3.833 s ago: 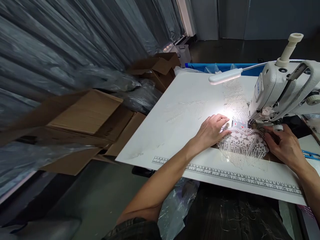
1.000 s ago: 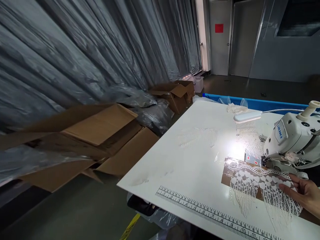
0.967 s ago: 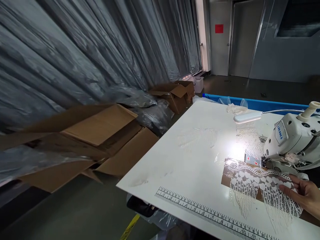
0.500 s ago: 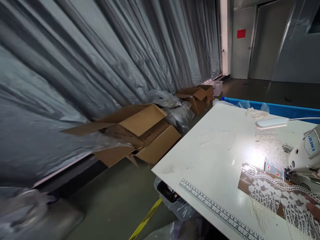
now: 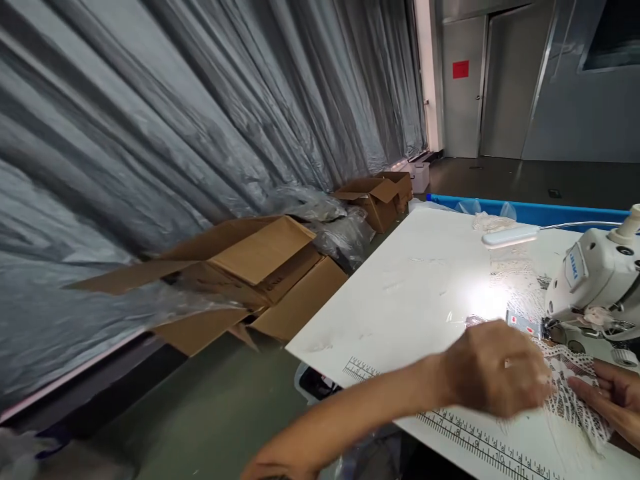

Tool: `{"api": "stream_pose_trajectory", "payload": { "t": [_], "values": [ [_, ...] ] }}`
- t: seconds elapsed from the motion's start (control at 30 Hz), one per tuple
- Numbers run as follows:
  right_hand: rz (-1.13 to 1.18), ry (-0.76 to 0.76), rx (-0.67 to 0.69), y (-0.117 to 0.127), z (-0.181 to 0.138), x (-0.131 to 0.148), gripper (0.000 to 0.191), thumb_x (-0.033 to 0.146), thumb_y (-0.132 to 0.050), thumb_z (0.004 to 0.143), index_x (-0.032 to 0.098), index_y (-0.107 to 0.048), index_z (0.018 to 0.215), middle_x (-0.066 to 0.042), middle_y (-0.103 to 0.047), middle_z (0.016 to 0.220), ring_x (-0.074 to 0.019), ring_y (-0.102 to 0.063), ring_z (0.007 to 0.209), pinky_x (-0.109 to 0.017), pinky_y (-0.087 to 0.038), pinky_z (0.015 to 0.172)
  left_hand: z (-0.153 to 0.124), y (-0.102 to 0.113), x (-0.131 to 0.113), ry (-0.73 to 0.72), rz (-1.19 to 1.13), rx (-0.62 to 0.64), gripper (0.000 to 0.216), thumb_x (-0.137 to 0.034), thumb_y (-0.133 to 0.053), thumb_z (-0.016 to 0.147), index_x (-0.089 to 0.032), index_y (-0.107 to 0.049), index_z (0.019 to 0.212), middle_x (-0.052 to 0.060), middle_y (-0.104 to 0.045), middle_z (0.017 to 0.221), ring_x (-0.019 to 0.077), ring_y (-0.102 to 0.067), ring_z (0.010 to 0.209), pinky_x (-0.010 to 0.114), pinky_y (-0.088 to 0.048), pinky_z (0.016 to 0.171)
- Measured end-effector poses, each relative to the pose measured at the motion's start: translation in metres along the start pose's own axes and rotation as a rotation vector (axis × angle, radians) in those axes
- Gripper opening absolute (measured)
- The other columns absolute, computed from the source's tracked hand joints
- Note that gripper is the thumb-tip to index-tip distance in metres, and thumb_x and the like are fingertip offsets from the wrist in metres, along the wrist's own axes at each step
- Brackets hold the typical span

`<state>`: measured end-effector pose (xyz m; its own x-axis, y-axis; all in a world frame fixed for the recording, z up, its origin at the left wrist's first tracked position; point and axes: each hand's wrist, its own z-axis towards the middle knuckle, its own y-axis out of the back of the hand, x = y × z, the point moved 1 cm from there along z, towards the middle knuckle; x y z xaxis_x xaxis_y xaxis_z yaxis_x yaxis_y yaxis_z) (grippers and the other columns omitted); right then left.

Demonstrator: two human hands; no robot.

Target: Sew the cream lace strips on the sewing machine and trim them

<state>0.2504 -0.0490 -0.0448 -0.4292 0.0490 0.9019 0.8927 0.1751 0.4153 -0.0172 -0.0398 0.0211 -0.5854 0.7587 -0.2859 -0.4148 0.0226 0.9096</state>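
From here, I see the left hand (image 5: 500, 370) curled and blurry; I can't tell if it grips anything. It hides some of the lace (image 5: 565, 402) on the table (image 5: 380, 300), near the sewing machine (image 5: 597, 270). I think the lace is being straightened, so the next move needs a light touch. The right hand (image 5: 620, 412) pinches the lace; the edge cuts it off.

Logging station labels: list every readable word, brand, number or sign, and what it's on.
"JUKI": sewing machine, blue letters.
"7", "8", "9", "10", "11": ruler scale on the white tabletop; other figures hidden or too small to read.
Cardboard box: dark print, unreadable.
Red sheet on the door: no legible text.
Gray plate by the machine: red marks, too small to read.
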Motion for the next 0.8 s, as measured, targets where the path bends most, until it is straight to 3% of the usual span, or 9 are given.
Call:
{"api": "stream_pose_trajectory", "payload": {
  "t": [0.07, 0.17, 0.3, 0.37, 0.47, 0.6, 0.7, 0.8],
  "values": [
    [-0.046, -0.011, 0.061, -0.001, -0.001, 0.011, 0.031, 0.054, -0.074, 0.073, 0.024, -0.075, 0.076, 0.0, -0.05, 0.048, -0.0191, -0.047, 0.043, -0.032, -0.041, 0.04, 0.025, -0.003, 0.026, -0.12, 0.052, -0.012, 0.042, -0.05, -0.049, 0.099, -0.015, -0.063, 0.118, 0.012, -0.07, 0.118, 0.0214, -0.065, 0.104, 0.038, -0.057, 0.086],
    [-0.081, -0.028, 0.072, -0.001, -0.002, 0.017, 0.03, 0.055, -0.073, 0.071, 0.026, -0.076, 0.078, 0.0, -0.05, 0.049, -0.0215, -0.051, 0.046, -0.033, -0.043, 0.042, 0.041, -0.004, 0.053, -0.129, 0.152, 0.057, 0.055, -0.049, -0.057, 0.096, -0.006, -0.053, 0.129, 0.02, -0.059, 0.135, 0.0262, -0.059, 0.118, 0.038, -0.052, 0.094],
    [-0.059, -0.056, 0.048, -0.002, -0.003, 0.02, 0.027, 0.051, -0.076, 0.067, 0.029, -0.078, 0.082, -0.001, -0.053, 0.05, -0.0255, -0.056, 0.05, -0.036, -0.046, 0.045, 0.042, -0.004, 0.061, -0.087, 0.185, 0.193, 0.047, -0.052, -0.055, 0.097, -0.011, -0.059, 0.121, 0.011, -0.07, 0.105, 0.0216, -0.065, 0.088, 0.032, -0.05, 0.076],
    [-0.055, -0.047, 0.027, -0.002, -0.004, 0.022, 0.022, 0.048, -0.077, 0.066, 0.03, -0.077, 0.078, -0.001, -0.054, 0.049, -0.0262, -0.056, 0.05, -0.037, -0.047, 0.045, 0.042, -0.002, 0.063, -0.096, 0.165, 0.197, 0.043, -0.05, -0.052, 0.098, -0.013, -0.062, 0.119, 0.007, -0.071, 0.091, 0.0197, -0.064, 0.078, 0.031, -0.049, 0.07],
    [-0.074, -0.038, 0.008, 0.0, -0.004, 0.026, 0.017, 0.046, -0.078, 0.064, 0.031, -0.076, 0.071, -0.002, -0.053, 0.048, -0.0257, -0.054, 0.048, -0.037, -0.047, 0.044, 0.049, 0.005, 0.078, -0.057, 0.133, 0.122, 0.033, -0.038, -0.053, 0.099, -0.013, -0.063, 0.118, 0.01, -0.07, 0.102, 0.0198, -0.064, 0.086, 0.032, -0.051, 0.075],
    [-0.116, -0.064, 0.017, 0.001, -0.004, 0.024, 0.025, 0.052, -0.077, 0.065, 0.029, -0.075, 0.072, -0.002, -0.055, 0.052, -0.0245, -0.054, 0.05, -0.036, -0.048, 0.045, 0.076, 0.014, 0.117, 0.083, 0.078, 0.038, 0.031, -0.021, -0.043, 0.099, -0.011, -0.063, 0.12, 0.014, -0.065, 0.122, 0.0232, -0.062, 0.109, 0.04, -0.051, 0.095],
    [-0.134, -0.08, 0.022, 0.0, -0.005, 0.018, 0.034, 0.058, -0.073, 0.068, 0.026, -0.077, 0.079, 0.0, -0.054, 0.05, -0.0225, -0.054, 0.05, -0.033, -0.047, 0.045, 0.106, 0.011, 0.141, 0.211, -0.055, 0.056, 0.036, -0.014, -0.038, 0.097, -0.015, -0.063, 0.122, 0.01, -0.062, 0.133, 0.0225, -0.059, 0.119, 0.04, -0.047, 0.105],
    [-0.193, -0.112, 0.008, 0.001, -0.005, 0.013, 0.046, 0.06, -0.069, 0.072, 0.021, -0.078, 0.094, 0.002, -0.051, 0.048, -0.0195, -0.052, 0.047, -0.03, -0.045, 0.044, 0.134, -0.002, 0.155, 0.254, -0.194, 0.121, 0.037, -0.01, -0.039, 0.092, -0.017, -0.067, 0.115, 0.004, -0.066, 0.127, 0.0177, -0.062, 0.116, 0.031, -0.048, 0.105]
  ]
}}
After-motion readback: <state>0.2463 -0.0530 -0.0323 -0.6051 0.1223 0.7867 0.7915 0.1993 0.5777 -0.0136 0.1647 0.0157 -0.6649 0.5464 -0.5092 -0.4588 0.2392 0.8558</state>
